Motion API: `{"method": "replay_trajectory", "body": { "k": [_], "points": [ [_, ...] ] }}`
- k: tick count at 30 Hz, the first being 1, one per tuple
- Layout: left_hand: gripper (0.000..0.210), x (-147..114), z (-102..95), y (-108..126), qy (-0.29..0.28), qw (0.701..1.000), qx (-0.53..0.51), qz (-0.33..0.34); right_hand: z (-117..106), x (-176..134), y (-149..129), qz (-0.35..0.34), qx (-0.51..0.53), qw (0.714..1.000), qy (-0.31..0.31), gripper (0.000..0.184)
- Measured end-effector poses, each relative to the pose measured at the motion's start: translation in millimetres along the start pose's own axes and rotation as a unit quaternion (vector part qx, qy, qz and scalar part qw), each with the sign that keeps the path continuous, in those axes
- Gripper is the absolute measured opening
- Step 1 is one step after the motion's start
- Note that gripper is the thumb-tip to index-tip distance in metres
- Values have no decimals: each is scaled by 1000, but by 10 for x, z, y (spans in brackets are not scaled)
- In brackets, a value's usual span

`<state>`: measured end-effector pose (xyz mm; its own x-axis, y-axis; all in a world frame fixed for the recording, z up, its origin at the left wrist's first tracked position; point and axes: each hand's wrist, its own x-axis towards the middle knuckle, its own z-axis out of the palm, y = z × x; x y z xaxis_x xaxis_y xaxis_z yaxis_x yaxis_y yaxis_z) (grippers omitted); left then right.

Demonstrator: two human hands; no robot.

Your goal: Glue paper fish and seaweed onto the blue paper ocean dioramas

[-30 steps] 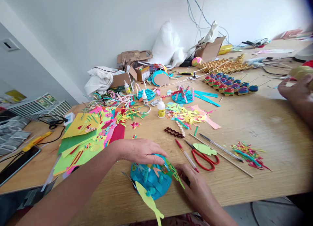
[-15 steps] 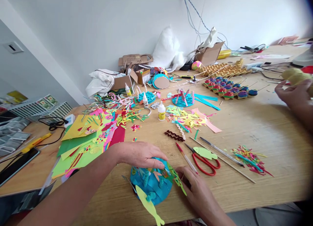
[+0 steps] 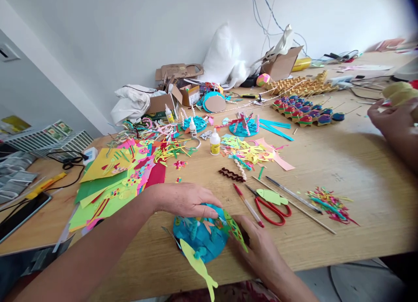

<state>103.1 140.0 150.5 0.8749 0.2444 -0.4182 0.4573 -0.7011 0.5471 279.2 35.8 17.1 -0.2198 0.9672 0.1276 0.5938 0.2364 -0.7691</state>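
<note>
A round blue paper-strip disc (image 3: 209,245) lies near the table's front edge, with small paper shapes and a curled blue stem on it. My left hand (image 3: 186,202) reaches over its far side, thumb and fingers closed about the rim; the fingertips are partly hidden. At the disc's right edge stands a green patterned paper fish (image 3: 237,230). My right hand (image 3: 253,241) is closed against this fish, its fingertips hidden behind. A yellow-green paper fish (image 3: 197,263) hangs over the disc's near side, by a fuzzy blue piece.
Right of my hands lie red-handled scissors (image 3: 271,210), a red pen (image 3: 248,205), a wooden stick (image 3: 300,209) and paper shreds (image 3: 329,204). Coloured paper sheets (image 3: 107,202) spread at left. A glue bottle (image 3: 214,143) stands beyond. Another person's hand (image 3: 390,119) holds a yellowish object at far right.
The camera view has shifted slightly, so the table items appear a little higher. Both hands keep nearly the same places on the disc and the green fish.
</note>
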Motion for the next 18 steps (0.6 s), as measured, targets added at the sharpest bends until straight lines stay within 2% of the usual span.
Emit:
{"method": "replay_trajectory", "body": {
  "k": [8, 14, 18],
  "points": [
    [41, -24, -11, -5, -8, 1000, -5, -7, 13, 34, -45, -34, -21, 999, 25, 18],
    [45, -48, -14, -20, -3, 999, -17, -40, -8, 55, -56, -40, -18, 999, 15, 16],
    [44, -61, -16, -18, -8, 999, -36, -20, -14, 80, -65, -39, -11, 999, 1, 14]
  ]
}}
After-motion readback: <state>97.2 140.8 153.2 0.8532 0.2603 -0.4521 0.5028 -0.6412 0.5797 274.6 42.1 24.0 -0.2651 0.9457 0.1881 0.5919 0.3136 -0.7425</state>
